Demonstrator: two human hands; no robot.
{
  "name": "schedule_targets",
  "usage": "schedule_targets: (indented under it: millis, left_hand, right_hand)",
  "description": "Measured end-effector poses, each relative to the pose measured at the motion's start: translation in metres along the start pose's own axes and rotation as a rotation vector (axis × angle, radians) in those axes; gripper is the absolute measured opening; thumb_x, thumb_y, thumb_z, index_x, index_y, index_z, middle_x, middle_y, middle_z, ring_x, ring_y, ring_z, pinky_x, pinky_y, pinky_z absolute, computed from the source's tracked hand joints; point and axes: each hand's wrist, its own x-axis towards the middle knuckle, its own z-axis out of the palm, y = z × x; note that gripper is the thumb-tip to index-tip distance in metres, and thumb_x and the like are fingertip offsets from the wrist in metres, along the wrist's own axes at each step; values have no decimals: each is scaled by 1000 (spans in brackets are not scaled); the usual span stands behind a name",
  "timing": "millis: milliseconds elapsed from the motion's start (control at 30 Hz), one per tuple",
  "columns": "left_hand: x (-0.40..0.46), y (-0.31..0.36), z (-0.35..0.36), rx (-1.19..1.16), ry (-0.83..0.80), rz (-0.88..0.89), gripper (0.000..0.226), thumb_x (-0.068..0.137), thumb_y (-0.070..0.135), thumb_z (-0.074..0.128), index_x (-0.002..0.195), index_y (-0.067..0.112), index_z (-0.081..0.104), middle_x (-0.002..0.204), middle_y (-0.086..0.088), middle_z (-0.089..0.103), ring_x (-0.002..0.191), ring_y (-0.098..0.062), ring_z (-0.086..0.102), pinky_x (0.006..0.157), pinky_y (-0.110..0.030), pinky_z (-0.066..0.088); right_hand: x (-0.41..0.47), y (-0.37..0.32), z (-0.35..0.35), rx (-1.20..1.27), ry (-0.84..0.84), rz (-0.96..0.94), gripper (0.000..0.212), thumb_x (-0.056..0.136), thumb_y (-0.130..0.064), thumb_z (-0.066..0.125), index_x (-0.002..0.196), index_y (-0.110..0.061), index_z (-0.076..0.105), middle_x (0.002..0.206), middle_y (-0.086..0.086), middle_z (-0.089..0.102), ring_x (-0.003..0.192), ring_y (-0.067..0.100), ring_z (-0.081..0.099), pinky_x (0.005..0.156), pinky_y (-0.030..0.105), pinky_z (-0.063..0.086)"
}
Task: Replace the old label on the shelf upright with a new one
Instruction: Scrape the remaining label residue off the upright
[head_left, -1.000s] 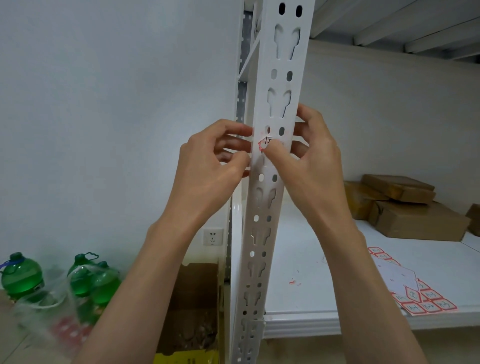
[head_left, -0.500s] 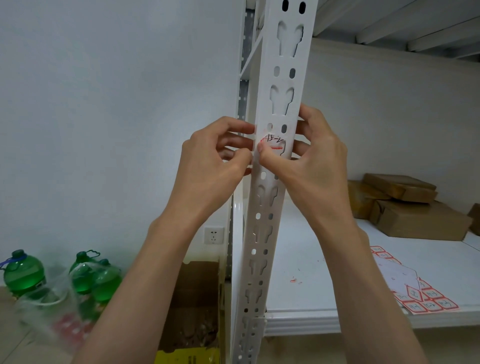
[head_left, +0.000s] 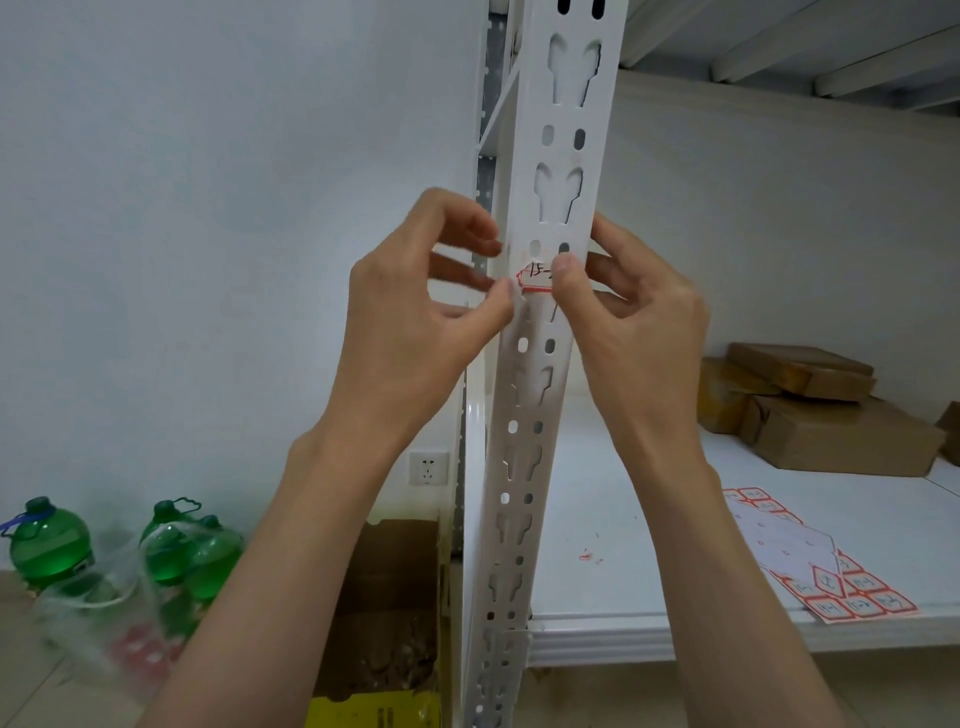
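A white slotted shelf upright (head_left: 551, 156) runs up the middle of the head view. A small white label (head_left: 535, 278) with a red border and handwriting sits on its front face at hand height. My left hand (head_left: 415, 322) holds the upright's left edge, thumb tip against the label's left end and fingers reaching behind the post. My right hand (head_left: 639, 332) grips the upright from the right. Its thumb presses on the label's right part and hides it, and its fingers curl behind the post.
On the white shelf board (head_left: 597, 618) lie a sheet of red-bordered labels (head_left: 831, 587), small red scraps (head_left: 587, 556) and brown parcels (head_left: 831, 431). Green bottles (head_left: 52, 545) and an open cardboard box (head_left: 384, 597) stand on the floor at left, below a wall socket (head_left: 427, 467).
The label looked crumpled under both thumbs a second ago and now lies flat. My right thumb has slid from the label's left end across to its right part.
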Motion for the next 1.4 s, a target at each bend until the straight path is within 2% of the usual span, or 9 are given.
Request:
schedule_targets:
  millis: [100, 200, 400, 533, 667, 800, 933, 1133, 1400]
  left_hand:
    - [1, -3, -1, 149, 1, 214, 22, 90, 24, 76, 108, 13, 71, 111, -4, 63, 88, -8, 64, 78, -5, 52]
    - [0, -6, -2, 251, -18, 338, 24, 90, 27, 73, 107, 11, 78, 106, -10, 65, 92, -10, 60, 83, -16, 58]
    - [14, -5, -10, 362, -59, 524, 18, 93, 22, 74, 99, 7, 81, 93, -10, 68, 79, -21, 64, 73, -32, 58]
    - [25, -4, -19, 479, -225, 713, 21, 97, 20, 67, 98, 3, 80, 92, -15, 70, 76, -31, 67, 65, -46, 59]
    - [41, 6, -29, 602, -433, 859, 23, 96, 17, 63, 100, 0, 78, 93, -19, 70, 74, -35, 67, 65, -46, 60]
    - [52, 15, -34, 669, -537, 939, 25, 98, 16, 59, 99, -1, 78, 90, -18, 68, 70, -37, 65, 61, -47, 59]
    - [56, 20, -32, 714, -559, 969, 37, 101, 19, 46, 97, -1, 77, 89, -16, 67, 72, -38, 64, 54, -47, 56]
    - [58, 26, -35, 762, -582, 1028, 13, 97, 9, 65, 96, 1, 75, 92, -14, 67, 79, -35, 65, 49, -44, 53]
    - [60, 25, -36, 821, -579, 1066, 11, 94, 6, 71, 102, -2, 71, 94, -17, 64, 78, -34, 61, 51, -35, 46]
  right_hand:
    - [-1, -1, 0, 11, 13, 16, 42, 94, -23, 68, 136, -17, 61, 119, -16, 65, 99, -4, 68, 73, 8, 52]
    - [-2, -1, 0, 3, 5, 3, 45, 91, -24, 72, 133, -18, 57, 124, -12, 66, 105, 5, 69, 78, 12, 55]
    - [-2, -1, -3, 39, -16, 41, 37, 92, -23, 72, 126, -18, 58, 119, -14, 67, 104, 1, 68, 77, 11, 54]
    - [-1, -1, -6, 54, -52, 60, 37, 92, -24, 72, 126, -22, 57, 115, -16, 67, 102, -3, 67, 75, 9, 53]
    - [-1, -1, -10, 56, -77, 63, 39, 92, -22, 71, 128, -18, 57, 123, -6, 69, 108, 7, 67, 84, 15, 57]
    - [-2, -2, -10, 69, -71, 72, 37, 93, -22, 70, 128, -19, 58, 117, -12, 68, 108, 3, 66, 76, 7, 52]
    - [-4, -5, -9, 84, -63, 85, 35, 93, -22, 70, 126, -21, 58, 109, -22, 64, 104, -3, 66, 72, 5, 49]
    - [-6, -6, -8, 94, -56, 93, 31, 94, -20, 68, 123, -25, 58, 106, -29, 63, 102, -10, 64, 72, 4, 49]
    - [-10, -8, -7, 121, -41, 114, 27, 95, -16, 65, 119, -27, 58, 105, -26, 65, 98, -12, 65, 71, 5, 49]
